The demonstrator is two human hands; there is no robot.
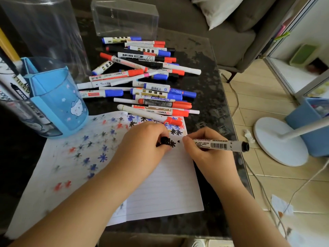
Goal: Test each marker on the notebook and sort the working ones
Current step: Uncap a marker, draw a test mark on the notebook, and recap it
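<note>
Near the right edge of the dark desk (210,56), the right hand (208,150) grips a white whiteboard marker (220,144), fingers curled round its barrel, the black tip touching the lined notebook (160,184) page beside a row of black star marks. Its black end points toward the desk's right edge. Just beside it, the left hand (144,141) rests on the page with its fingers curled round a small black cap (164,139). Blue, red and black star scribbles cover the notebook's far and left parts. Beyond the notebook, toward the far edge, lies a loose pile of markers (142,77) with red, blue and black caps. At the left edge stands a blue pen holder (58,102) with several markers upright in it. A clear plastic box (124,16) stands at the far edge behind the pile.
</note>
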